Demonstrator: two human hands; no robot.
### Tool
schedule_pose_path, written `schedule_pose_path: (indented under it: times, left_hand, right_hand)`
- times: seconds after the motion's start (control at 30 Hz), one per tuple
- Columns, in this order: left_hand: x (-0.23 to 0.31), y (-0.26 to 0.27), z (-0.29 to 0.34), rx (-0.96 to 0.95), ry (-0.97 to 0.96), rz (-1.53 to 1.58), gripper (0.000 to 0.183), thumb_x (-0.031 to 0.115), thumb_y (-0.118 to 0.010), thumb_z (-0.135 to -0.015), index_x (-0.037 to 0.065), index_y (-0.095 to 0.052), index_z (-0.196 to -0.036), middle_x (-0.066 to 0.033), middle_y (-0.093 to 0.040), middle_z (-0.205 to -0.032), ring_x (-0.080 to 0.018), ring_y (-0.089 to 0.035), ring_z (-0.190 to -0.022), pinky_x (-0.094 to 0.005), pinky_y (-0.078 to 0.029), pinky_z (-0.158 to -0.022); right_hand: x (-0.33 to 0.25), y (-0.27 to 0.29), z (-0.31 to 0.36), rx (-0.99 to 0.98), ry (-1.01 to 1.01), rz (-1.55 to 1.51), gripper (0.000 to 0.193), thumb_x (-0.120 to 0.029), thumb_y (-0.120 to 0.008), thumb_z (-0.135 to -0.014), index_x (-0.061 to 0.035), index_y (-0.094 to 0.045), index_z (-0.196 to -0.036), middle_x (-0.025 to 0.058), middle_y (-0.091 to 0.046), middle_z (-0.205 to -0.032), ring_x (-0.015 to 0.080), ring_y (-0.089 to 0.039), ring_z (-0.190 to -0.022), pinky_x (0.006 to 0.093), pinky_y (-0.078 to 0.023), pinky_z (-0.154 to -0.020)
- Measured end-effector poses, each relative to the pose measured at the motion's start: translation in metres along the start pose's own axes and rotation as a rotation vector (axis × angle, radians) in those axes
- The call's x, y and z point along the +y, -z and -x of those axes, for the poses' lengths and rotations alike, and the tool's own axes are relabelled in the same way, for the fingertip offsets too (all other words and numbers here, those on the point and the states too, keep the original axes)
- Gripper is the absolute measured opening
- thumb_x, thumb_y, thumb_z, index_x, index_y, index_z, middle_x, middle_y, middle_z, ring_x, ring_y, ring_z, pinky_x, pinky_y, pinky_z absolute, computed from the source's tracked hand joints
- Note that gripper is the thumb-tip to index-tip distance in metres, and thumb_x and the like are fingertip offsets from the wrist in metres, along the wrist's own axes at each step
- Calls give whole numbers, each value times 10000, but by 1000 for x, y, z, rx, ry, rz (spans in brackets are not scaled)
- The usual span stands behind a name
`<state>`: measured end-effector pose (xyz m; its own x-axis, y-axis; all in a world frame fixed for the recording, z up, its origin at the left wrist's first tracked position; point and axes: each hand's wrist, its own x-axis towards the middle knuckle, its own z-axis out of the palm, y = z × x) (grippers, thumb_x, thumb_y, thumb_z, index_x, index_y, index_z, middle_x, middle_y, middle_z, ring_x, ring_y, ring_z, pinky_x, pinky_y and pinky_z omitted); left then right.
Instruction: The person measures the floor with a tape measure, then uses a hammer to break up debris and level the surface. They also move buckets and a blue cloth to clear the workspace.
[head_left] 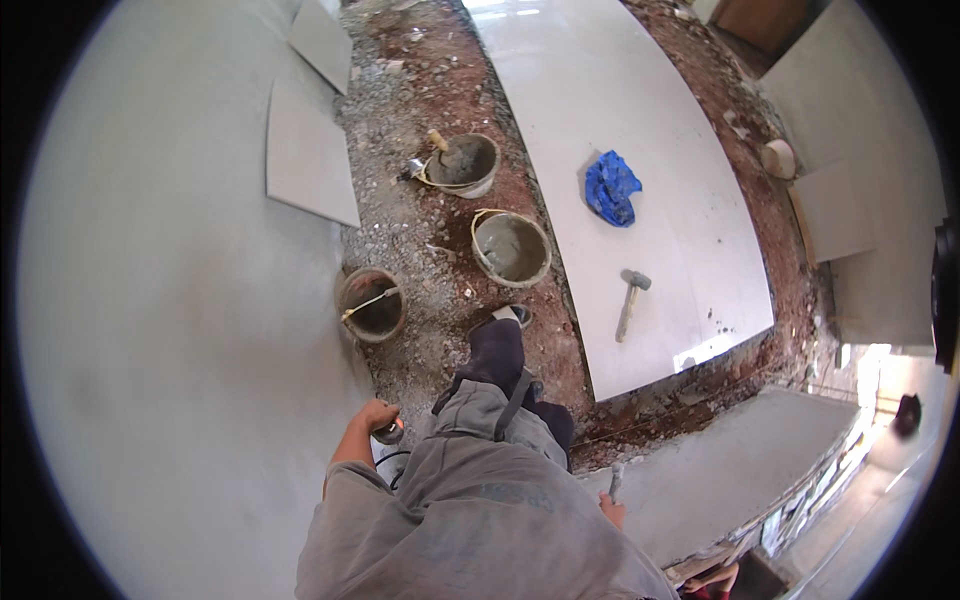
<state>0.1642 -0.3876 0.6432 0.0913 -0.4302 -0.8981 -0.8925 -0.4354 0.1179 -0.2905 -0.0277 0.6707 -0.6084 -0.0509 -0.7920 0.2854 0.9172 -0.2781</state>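
- While the left hand (378,414) is curled round a dark rounded tool (389,434) with an orange spot, the right hand (611,511) is clenched on a short grey tool (616,480); exact kind of either, cannot tell
- Writing: one faded print (520,495) on the grey shirt (440,540), between the two grips; too faint to read
- Buckets, three: one bucket (398,318) ahead of the left grip, a stick-like tool across its mouth; a second bucket (545,262), grey mix inside, ahead and to the right of that grip; a third bucket (478,190) beyond the second, wooden-handled tool in it
- Mallet, one (627,312): ahead of the right grip, lying on one big pale slab (640,110)
- Blue crumpled sheet, one (612,190): farther ahead on the same slab, beyond the mallet
- Pale boards, two (310,150): against the wall, well ahead of the left grip
- Grey flat surface, one (740,460): just right of the right grip
- Another person's arm, partly seen (718,578): behind and right of the right grip
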Motion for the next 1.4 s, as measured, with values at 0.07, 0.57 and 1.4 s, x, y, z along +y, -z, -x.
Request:
schedule_pose_path:
  times: [0.07, 0.57, 1.4]
  left_hand:
    - [-22, -12, 10, 11, 1, 57, 347, 329, -581, -713, 6, -704, -739, -127, -641, -679, -206, -615, -644, -355, -472, -604]
    - [-19, 66, -9, 254, -189, 193, 350, 317, -550, -744, -10, -662, -799, -157, -661, -754, -239, -634, -705, -364, -484, -649]
    - [-109, 135, -33, 80, -293, 765, 260, 252, -583, -814, 16, -680, -863, -30, -631, -737, -127, -569, -693, -276, -451, -640]
  right_hand:
    - [-14, 5, -7, -22, -16, -31, 367, -325, -676, -788, -4, -514, -712, 33, -439, -494, 142, -402, -330, 308, -316, -308]
    - [-66, -79, 5, 218, 479, 179, 435, -347, -742, -720, 51, -574, -672, 110, -554, -587, 230, -544, -561, 415, -442, -576]
    - [-356, -287, 139, -377, 806, 631, 438, -410, -656, -768, 21, -578, -743, 64, -511, -627, 171, -473, -630, 352, -409, -610]
